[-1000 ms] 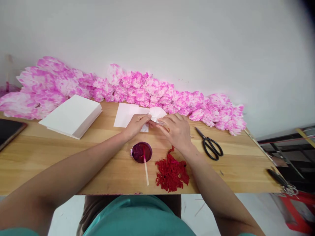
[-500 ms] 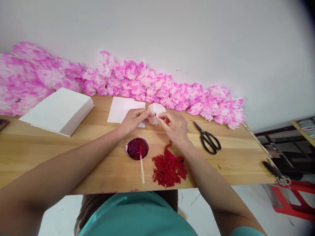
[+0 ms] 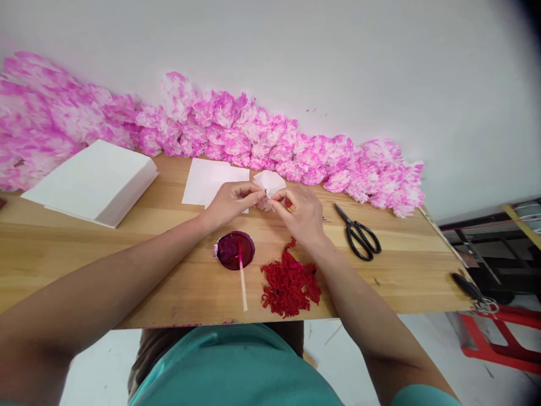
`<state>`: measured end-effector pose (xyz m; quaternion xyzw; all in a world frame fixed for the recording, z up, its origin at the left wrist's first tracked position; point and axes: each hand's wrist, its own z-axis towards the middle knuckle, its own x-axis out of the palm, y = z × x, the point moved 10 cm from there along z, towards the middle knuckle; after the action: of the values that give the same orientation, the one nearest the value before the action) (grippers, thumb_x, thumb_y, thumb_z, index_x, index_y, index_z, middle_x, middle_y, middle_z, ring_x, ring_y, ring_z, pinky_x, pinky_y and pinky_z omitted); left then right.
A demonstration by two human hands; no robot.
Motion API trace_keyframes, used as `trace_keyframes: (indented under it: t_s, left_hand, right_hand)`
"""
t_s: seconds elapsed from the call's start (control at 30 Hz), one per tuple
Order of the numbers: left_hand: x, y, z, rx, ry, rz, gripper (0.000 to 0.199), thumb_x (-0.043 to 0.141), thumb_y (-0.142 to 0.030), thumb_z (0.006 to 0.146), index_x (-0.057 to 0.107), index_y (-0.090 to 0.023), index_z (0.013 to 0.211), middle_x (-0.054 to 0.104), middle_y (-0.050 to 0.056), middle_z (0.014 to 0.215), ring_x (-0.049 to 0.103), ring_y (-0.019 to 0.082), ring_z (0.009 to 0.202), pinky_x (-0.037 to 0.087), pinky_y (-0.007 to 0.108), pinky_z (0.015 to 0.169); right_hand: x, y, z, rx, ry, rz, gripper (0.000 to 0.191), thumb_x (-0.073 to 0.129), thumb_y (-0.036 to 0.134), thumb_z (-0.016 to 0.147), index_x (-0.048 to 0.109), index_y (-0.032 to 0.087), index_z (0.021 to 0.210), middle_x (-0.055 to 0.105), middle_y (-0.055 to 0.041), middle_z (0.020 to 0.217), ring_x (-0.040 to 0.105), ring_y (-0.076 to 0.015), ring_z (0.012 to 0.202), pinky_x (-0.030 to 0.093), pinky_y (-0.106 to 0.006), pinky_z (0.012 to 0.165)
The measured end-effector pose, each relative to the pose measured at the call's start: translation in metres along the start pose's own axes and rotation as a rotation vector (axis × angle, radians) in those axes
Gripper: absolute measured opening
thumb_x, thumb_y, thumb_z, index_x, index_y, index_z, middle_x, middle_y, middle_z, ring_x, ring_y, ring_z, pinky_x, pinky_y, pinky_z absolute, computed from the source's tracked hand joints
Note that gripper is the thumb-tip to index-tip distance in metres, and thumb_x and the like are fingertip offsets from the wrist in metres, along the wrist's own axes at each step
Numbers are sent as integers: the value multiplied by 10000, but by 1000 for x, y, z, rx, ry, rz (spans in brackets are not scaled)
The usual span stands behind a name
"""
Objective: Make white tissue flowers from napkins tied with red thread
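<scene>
Between my two hands is a white paper flower, its thin petals fanned out on the far side. My left hand pinches its base between thumb and forefinger. From the other side my right hand pinches the same base, and a bit of red shows under its fingers. White paper sheets lie just beyond my left hand. Nearer me stands a small dish of dark magenta liquid with a pale stick resting in it. A heap of red yarn lies below my right hand.
Black-handled scissors lie to the right of my right hand. A thick stack of white paper stands at the left. Pink-and-white paper flowers line the wall side. Another black-handled tool lies by the right table edge, above a red stool.
The view has shifted slightly. My fingertips have closed in on the flower's base, and the red centre seen before is now mostly hidden by white paper.
</scene>
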<state>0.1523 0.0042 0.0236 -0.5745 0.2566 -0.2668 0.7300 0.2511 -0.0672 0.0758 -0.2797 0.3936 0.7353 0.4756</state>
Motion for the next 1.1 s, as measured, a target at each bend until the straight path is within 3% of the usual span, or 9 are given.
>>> trace_keyframes:
  t_s: [0.27,0.47,0.7,1.1]
  left_hand:
    - [1,1,0,-3,-7,20,241,635,-362,828,664,-128,777,700,49,745,650,131,717,507,247,706]
    - [2,0,0,-25,-5,13,190,622,-309,827,651,-125,791,703,51,759,652,127,722,516,254,727]
    - [4,-4,0,-3,15,31,195,596,-298,836,651,-123,769,688,59,773,642,133,750,507,263,748]
    - [4,-1,0,4,17,-7,238,625,-353,841,658,-126,778,679,45,740,639,126,715,510,250,715]
  right_hand:
    - [4,5,0,-34,34,-38,182,606,355,898,653,219,785,684,-13,743,589,-185,737,393,-319,708]
    - [7,6,-2,-67,52,-32,139,586,314,913,684,219,940,715,-26,811,611,-200,788,407,-329,740]
    - [5,5,-3,-58,24,-21,143,546,258,919,685,225,914,707,-30,862,601,-196,826,412,-337,759]
    - [3,4,-2,-22,13,-18,148,591,301,890,614,220,768,654,-19,761,578,-188,770,404,-332,723]
